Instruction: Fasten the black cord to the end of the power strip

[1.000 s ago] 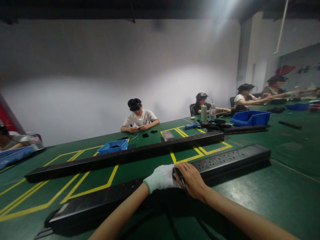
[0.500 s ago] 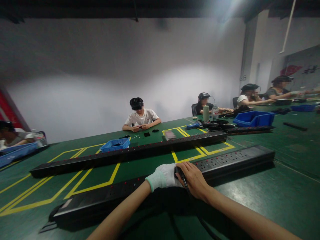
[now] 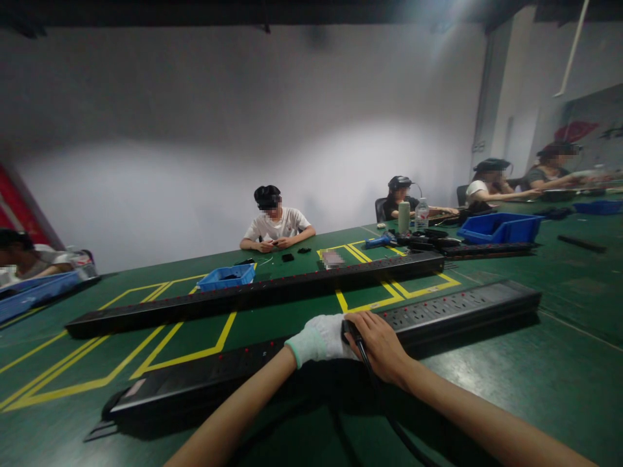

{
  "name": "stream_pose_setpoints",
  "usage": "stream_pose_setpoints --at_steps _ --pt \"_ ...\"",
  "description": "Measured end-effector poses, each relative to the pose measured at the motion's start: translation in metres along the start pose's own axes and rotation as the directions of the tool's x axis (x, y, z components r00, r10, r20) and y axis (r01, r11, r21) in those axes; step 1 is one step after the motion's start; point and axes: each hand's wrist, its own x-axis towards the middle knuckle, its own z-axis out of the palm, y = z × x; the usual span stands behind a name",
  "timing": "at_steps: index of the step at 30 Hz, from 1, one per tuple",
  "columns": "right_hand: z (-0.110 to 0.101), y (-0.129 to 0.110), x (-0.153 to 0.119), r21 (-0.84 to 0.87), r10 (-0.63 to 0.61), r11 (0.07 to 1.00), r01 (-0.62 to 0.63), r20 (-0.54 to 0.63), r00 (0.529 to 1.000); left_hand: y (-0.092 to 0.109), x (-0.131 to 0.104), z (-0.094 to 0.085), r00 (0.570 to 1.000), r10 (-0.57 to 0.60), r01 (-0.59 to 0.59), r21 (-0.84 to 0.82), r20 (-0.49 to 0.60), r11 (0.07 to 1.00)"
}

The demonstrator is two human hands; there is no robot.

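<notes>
A long black power strip with a row of sockets and small red lights lies slantwise on the table in front of me. My left hand, in a white glove with a pale green cuff, is closed over the middle of this strip. Its fingertips are hidden behind the other hand. My bare right hand grips a black plug against the top of the strip, touching the glove. From the plug a black cable runs down towards me. Whether the plug's pins sit in a socket is hidden.
A second long power strip lies behind, across yellow tape lines on the green table. Beyond are a small blue tray, a blue tool, a bottle and a larger blue bin. Several people sit around the table.
The view has shifted slightly. Both hands keep their places on the strip, and the plug stays in my right hand's grip.
</notes>
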Motion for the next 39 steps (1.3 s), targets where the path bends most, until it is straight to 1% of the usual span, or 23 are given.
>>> stream_pose_setpoints --at_steps 5,13,25,30,33,36,39 --pt "-0.001 0.000 0.000 0.003 0.009 1.000 -0.009 0.009 1.000 0.003 0.001 -0.003 1.000 -0.014 0.013 0.015 0.016 1.000" --pt "-0.001 0.000 0.000 0.008 0.012 1.000 -0.012 0.024 1.000 0.008 0.001 -0.011 0.999 0.007 -0.008 0.023 0.031 1.000" --pt "-0.003 -0.001 0.001 0.007 0.004 1.000 -0.005 0.028 1.000 0.008 0.001 -0.010 1.000 0.010 -0.010 -0.006 0.029 1.000" --pt "-0.003 -0.001 0.002 0.010 0.003 1.000 -0.003 0.027 1.000 0.007 0.001 -0.009 0.998 -0.027 0.025 0.029 0.053 0.999" --pt "-0.003 -0.001 0.001 0.014 0.005 1.000 -0.005 0.023 1.000 0.005 0.001 -0.007 0.999 -0.018 0.017 0.023 0.046 1.000" --pt "-0.002 -0.001 0.001 0.019 0.013 1.000 -0.013 0.040 0.999 0.003 0.001 -0.005 1.000 0.004 -0.004 0.007 0.029 1.000" --pt "-0.002 -0.001 0.001 0.024 0.017 1.000 -0.019 0.057 0.998 0.003 0.001 -0.005 1.000 0.000 0.000 0.019 0.030 1.000"
